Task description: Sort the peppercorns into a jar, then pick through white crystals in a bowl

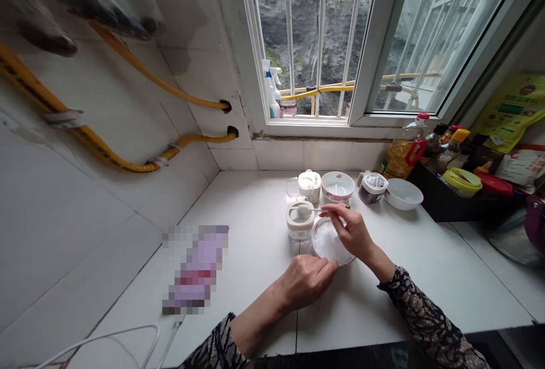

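Note:
My right hand [347, 230] pinches the handle of a small white spoon [304, 209], whose head is over the mouth of an open clear jar [300, 224] with a pale rim. Just right of the jar is a pink-rimmed bowl [330, 244] holding a white granular substance. The fingers of my left hand [310, 279] are closed on the near rim of this bowl. Behind the jar stands another white-topped container [310, 185] with its clear lid raised to the left. A patterned bowl [338, 187] with something white inside sits beside it.
A jar with dark contents [373, 188] and a white bowl [403, 194] stand at the back right, near an oil bottle [406, 145] and a black rack [443, 198] of condiments. A blurred purple object [200, 267] and a white cable [170, 340] lie left.

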Available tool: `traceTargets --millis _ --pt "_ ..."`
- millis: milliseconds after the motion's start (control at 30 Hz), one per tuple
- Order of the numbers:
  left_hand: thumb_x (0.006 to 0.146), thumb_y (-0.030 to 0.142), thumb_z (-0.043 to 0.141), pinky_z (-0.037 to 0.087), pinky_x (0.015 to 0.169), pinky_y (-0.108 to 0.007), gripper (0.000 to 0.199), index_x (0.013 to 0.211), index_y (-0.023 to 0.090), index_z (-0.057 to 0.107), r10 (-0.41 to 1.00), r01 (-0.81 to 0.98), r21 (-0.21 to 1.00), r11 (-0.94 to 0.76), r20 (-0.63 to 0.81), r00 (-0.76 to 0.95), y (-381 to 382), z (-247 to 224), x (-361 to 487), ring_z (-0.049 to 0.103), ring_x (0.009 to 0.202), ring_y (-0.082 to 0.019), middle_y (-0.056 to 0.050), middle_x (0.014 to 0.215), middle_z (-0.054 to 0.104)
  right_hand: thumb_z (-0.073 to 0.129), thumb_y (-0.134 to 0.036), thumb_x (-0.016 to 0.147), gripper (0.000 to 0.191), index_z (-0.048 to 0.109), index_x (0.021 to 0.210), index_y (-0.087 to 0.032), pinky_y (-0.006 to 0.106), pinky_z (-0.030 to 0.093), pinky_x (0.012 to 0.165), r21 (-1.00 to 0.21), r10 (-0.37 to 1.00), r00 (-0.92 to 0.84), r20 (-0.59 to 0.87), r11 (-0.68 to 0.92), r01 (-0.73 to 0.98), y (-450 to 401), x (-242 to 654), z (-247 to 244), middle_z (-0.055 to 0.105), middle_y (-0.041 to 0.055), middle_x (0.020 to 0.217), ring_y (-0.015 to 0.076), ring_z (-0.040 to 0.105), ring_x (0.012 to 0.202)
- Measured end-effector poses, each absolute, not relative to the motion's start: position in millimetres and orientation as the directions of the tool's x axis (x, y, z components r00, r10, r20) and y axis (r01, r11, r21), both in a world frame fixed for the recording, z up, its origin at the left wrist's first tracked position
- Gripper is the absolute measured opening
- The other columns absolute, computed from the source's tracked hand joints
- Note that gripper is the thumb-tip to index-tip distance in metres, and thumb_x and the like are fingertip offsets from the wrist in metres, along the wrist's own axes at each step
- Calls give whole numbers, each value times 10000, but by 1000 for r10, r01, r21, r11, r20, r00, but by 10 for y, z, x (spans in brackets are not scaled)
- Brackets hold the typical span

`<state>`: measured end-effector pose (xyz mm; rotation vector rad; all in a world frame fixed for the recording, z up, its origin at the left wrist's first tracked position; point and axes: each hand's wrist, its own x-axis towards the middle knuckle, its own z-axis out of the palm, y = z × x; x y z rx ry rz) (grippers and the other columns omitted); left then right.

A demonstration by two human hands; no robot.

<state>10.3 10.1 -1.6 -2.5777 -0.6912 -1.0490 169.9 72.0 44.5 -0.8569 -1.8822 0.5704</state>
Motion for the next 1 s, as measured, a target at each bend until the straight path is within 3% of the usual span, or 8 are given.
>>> traceTargets --millis 67,133,267,400,533,733,867,1000 --pt "948 82 368 290 409 -245 274 734 169 516 316 516 -70 -854 718 620 103 -10 105 396 428 -93 37 535 463 455 -195 958 242 681 1041 -215 437 491 881 -474 620 -447 645 783 403 720 1683 442 756 75 858 216 660 800" --pt "945 77 369 287 407 -245 279 728 168 518 310 509 -70 -858 720 621 105 2 106 392 427 -95 35 534 463 449 -162 948 259 683 1043 -219 447 479 894 -378 555 -497 667 827 417 722 1701 472 757 66 836 216 642 777" --pt "958 87 365 273 411 -239 272 749 166 521 315 513 -74 -855 712 627 105 18 99 398 428 -93 38 545 473 484 -207 935 221 691 1011 -219 406 499 852 -578 706 -272 654 698 422 714 1815 584 752 64 821 232 664 848" --pt "966 97 362 269 419 -238 261 768 169 514 329 521 -74 -850 699 636 96 12 88 406 435 -91 42 550 469 520 -244 852 167 684 844 -210 335 512 698 -761 841 -112 529 529 376 736 2012 655 702 21 678 191 644 643" --pt "973 104 368 258 428 -241 250 778 168 510 334 517 -64 -853 694 637 91 6 86 402 435 -88 45 551 471 519 -232 768 151 652 700 -216 299 460 599 -778 880 -54 472 445 444 781 2209 674 608 -14 525 168 567 536" --pt "973 88 364 237 426 -288 245 810 166 528 321 505 -44 -862 723 612 97 4 97 391 427 -99 46 543 478 515 -228 732 156 649 652 -221 298 434 602 -733 892 -92 443 419 536 788 2231 642 616 -8 548 149 519 503" --pt "971 85 369 240 418 -289 242 803 167 522 326 501 -35 -865 720 613 102 -2 96 396 430 -99 49 540 474 494 -213 712 170 645 636 -211 272 418 557 -774 917 -144 372 392 496 780 2162 606 611 -9 527 149 539 514" --pt "963 81 377 244 420 -276 224 808 168 512 326 504 -47 -863 711 624 101 -11 88 405 431 -88 54 545 476 488 -241 692 171 645 644 -192 261 418 540 -866 952 -51 301 295 403 817 2202 607 593 -14 493 139 534 493"
